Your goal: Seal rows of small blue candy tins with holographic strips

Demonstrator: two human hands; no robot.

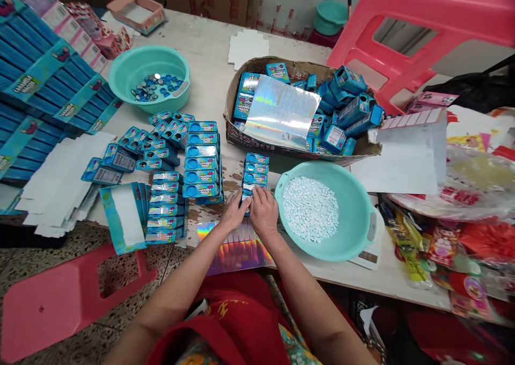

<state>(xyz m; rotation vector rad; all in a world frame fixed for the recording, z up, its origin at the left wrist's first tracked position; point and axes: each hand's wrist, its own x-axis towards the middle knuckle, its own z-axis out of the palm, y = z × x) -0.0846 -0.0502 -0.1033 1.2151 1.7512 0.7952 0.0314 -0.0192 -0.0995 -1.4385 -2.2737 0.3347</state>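
A short column of small blue candy boxes (256, 168) stands in front of me, tops facing up, with "Caramelo Macizo" lettering on similar boxes beside it. At the near end of this column, my left hand (235, 213) grips a candy box from the left, thumb and fingers bent. My right hand (264, 210) closes on the same end from the right, fingers curled over the top. Both hands partly hide the nearest boxes. Under my wrists lies a shiny holographic sheet (237, 250). Immediately right is a teal basin (360, 204) of small white candies (309, 208).
Left of my hands stand rows of blue candy boxes (201, 162) and an open display carton (126, 215). Another teal basin (120, 89) holds round blue and silver pieces. A cardboard box (289, 146) full of candy boxes sits behind. A pink stool (52, 306) is at lower left.
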